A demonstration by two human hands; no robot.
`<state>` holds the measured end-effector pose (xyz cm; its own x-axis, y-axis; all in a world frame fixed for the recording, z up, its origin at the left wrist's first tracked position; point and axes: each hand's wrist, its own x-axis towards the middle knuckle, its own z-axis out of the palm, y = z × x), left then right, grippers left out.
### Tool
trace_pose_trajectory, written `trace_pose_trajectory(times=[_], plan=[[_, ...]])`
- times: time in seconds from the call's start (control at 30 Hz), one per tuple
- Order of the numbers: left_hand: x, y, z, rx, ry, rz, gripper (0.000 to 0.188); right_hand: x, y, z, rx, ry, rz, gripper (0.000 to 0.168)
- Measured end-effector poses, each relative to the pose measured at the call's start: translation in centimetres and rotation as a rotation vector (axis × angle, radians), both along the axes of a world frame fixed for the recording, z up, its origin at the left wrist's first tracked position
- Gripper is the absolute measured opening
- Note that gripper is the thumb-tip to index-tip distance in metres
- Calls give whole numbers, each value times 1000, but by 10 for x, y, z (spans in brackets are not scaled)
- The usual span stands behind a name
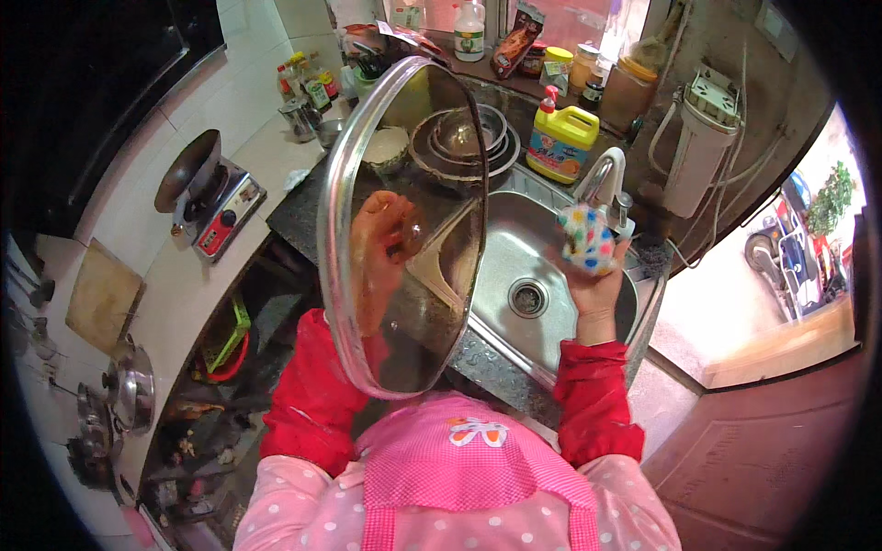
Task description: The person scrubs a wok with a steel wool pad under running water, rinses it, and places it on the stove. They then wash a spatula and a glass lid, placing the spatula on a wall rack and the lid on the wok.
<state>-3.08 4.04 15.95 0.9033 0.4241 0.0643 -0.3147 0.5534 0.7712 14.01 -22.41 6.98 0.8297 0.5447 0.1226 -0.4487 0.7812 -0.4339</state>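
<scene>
Seen through the glass of a large pot lid with a metal rim (335, 200), my left hand (384, 258) grips the lid's knob. The lid is tilted nearly upright at the left of the sink. My right hand (594, 275) is raised over the right side of the stainless steel sink (506, 237) and holds a white scrubbing sponge with coloured dots (588, 239). Just behind the sponge stands the chrome faucet (606, 172). Whether water runs from it I cannot tell.
A yellow detergent bottle (563, 141) stands behind the sink, with stacked metal bowls (496, 127) to its left. Jars (584, 63) line the windowsill. On the left counter are a kitchen scale (231, 210) and seasoning bottles (317, 93). A water filter (699, 162) hangs on the right.
</scene>
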Motion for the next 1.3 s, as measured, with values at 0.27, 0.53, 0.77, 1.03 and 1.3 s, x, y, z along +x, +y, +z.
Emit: trace_pose_trajectory(times=[0.27, 0.53, 0.77, 1.03, 1.3], plan=[[-4, -22, -10, -47, 135, 239, 7, -4, 44, -79, 199, 342, 228, 26], [-13, -18, -14, -2, 167, 233, 7, -19, 28, -50, -218, 383, 33, 26], [-4, -43, 3, -82, 236, 374, 10, -9, 6, -57, -578, 186, -47, 33], [-3, -35, -12, 5, 155, 196, 10, -7, -4, -66, -808, 185, -267, 35], [5, -49, -9, -35, 238, 249, 6, 3, -21, -105, -828, 193, -311, 29]])
